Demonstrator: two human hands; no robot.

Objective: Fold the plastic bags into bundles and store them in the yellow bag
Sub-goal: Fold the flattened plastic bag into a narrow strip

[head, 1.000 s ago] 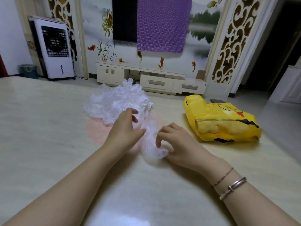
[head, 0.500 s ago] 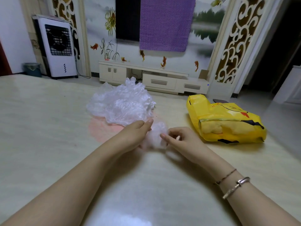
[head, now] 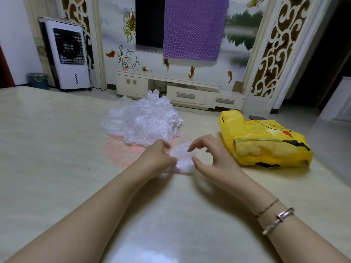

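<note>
A small crumpled bundle of clear plastic bag [head: 182, 157] lies on the pale table [head: 47, 149] between my hands. My left hand [head: 155, 160] pinches its left side with thumb and fingers. My right hand [head: 212, 158] curves around its right side, thumb and index fingertip touching the plastic, the other fingers raised and loosely bent. Behind the hands sits a loose heap of clear plastic bags [head: 142, 122]. The yellow bag [head: 266, 143], printed with a cartoon face, lies on its side to the right of my right hand.
A faint pink round patch [head: 119, 152] marks the table under the heap. Beyond the table stand a white TV cabinet [head: 180, 90], a white air cooler [head: 66, 54] and a small bin [head: 37, 80] at the left.
The long strip of plastic has been gathered into a compact bundle. My right hand has opened its fingers around the bundle's right side; the left hand keeps its pinch.
</note>
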